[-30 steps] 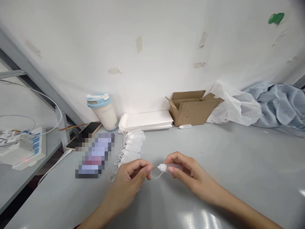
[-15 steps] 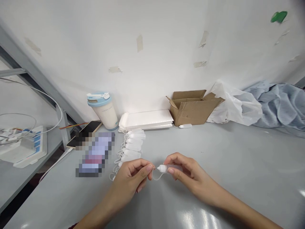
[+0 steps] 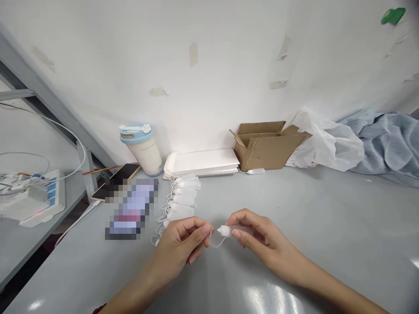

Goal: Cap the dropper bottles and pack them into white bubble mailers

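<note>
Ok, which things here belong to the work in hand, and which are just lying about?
Seemingly part of the work:
small bottle, in the right hand
thin piece at its tip, pinched by the left hand
row of similar bottles

Apparently just lying about:
lidded cup
dark phone
plastic bag
grey-blue cloth

Unclear: cardboard box, white stack
</note>
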### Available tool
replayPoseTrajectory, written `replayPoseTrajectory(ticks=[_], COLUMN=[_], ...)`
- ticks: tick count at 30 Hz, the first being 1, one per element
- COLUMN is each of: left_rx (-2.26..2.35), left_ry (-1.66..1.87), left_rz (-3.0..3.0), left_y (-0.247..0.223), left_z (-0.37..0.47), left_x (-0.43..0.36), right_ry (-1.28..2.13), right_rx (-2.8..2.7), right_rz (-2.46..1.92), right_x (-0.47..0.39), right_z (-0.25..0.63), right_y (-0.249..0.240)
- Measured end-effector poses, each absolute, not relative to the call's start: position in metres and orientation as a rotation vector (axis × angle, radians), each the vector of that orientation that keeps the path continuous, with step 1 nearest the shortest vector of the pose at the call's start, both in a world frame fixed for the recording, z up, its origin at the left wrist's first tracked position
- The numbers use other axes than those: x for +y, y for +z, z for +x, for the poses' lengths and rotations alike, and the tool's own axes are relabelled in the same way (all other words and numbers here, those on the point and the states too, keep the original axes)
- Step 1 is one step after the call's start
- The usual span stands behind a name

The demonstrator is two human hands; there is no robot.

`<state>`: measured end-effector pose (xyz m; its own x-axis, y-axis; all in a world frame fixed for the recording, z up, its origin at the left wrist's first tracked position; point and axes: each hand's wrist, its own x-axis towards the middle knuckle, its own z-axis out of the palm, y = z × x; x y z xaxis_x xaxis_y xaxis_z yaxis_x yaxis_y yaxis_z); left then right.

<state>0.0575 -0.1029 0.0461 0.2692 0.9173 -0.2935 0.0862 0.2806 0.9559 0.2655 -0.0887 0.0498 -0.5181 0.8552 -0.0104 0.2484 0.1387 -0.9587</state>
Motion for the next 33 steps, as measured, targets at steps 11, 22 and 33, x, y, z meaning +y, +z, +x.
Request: replayPoseTrajectory(ticks=[11, 22, 33], left_rx=[1.175, 1.409, 1.352], left_ry=[0.768, 1.024, 0.936], left_rz=[1.196, 1.647, 1.781], left_y=[0.049, 0.051, 0.043], left_z=[0.058, 0.074, 0.070], left_x=[-0.104, -0.121, -0.122], right_ry=[1.292, 1.010, 0.792], right_rx=[-1.914, -1.903, -2.002], right_rz=[-1.073, -1.011, -0.951], right_x=[-0.091, -0.105, -0.108], right_z=[0.266, 0.256, 0.253], right_y=[0.050, 0.036, 0.026])
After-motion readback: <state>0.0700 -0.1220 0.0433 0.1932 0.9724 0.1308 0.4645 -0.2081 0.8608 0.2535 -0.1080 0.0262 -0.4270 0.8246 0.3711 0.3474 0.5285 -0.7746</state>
